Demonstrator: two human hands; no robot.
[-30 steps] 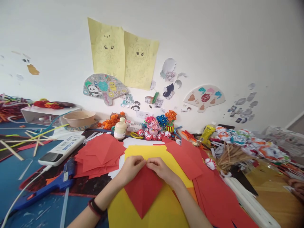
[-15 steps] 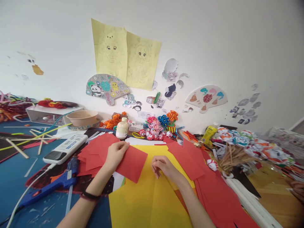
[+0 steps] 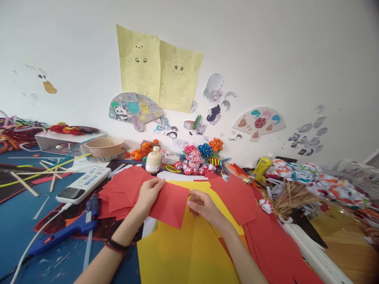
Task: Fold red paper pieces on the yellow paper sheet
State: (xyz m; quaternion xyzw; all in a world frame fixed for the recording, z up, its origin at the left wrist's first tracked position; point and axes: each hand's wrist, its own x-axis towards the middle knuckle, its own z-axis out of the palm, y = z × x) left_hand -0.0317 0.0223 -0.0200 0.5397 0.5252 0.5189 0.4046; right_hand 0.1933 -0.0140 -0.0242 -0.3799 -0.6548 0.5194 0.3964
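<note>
Over the yellow paper [image 3: 186, 254], as the head view shows it, your left hand [image 3: 149, 195] pinches a red sheet [image 3: 171, 203] between thumb and fingers by its far left edge. The sheet is held tilted in front of you, one corner pointing toward the near side (a dark band [image 3: 117, 245] circles that wrist). Your right hand [image 3: 203, 207] is just beside the sheet's right corner, fingers half curled; you cannot tell from here whether they touch it or grip anything. Left of the held sheet, and partly behind your left hand, lies a fanned red pile [image 3: 120, 193]; more red paper [image 3: 271, 244] spreads to the right. On the far side stands a cream bottle [image 3: 153, 161], and at near left lies a blue glue gun [image 3: 71, 230].
</note>
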